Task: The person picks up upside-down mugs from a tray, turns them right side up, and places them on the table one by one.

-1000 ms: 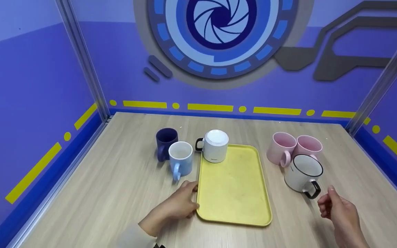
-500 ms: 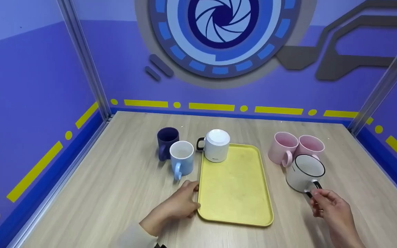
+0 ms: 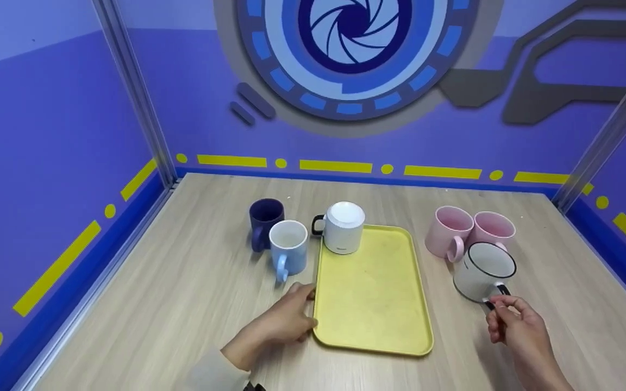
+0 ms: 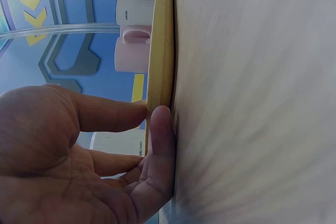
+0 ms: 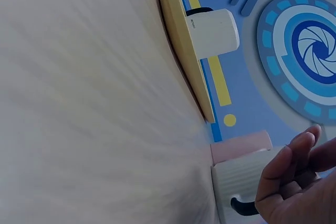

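At the right of the head view, my right hand (image 3: 519, 326) pinches the black handle of a white mug (image 3: 479, 279) with a black rim, which stands upright on the table. In the right wrist view the fingers (image 5: 275, 169) bend at that handle. My left hand (image 3: 283, 315) holds the left edge of a yellow tray (image 3: 373, 304), and in the left wrist view its fingertips (image 4: 163, 121) lie against the tray's side. Upside down on the tray's far left corner stands another white mug (image 3: 344, 231) with a black handle.
Two pink mugs, a left one (image 3: 446, 236) and a right one (image 3: 489, 228), stand behind the held mug. Left of the tray are a light blue mug (image 3: 289, 252) and a dark blue mug (image 3: 265, 217). A purple-blue wall (image 3: 193, 98) borders the wooden table (image 3: 182, 260).
My right hand has moved left to the white mug and taken hold of its handle. The left hand stays at the tray's edge. The view has shifted slightly.
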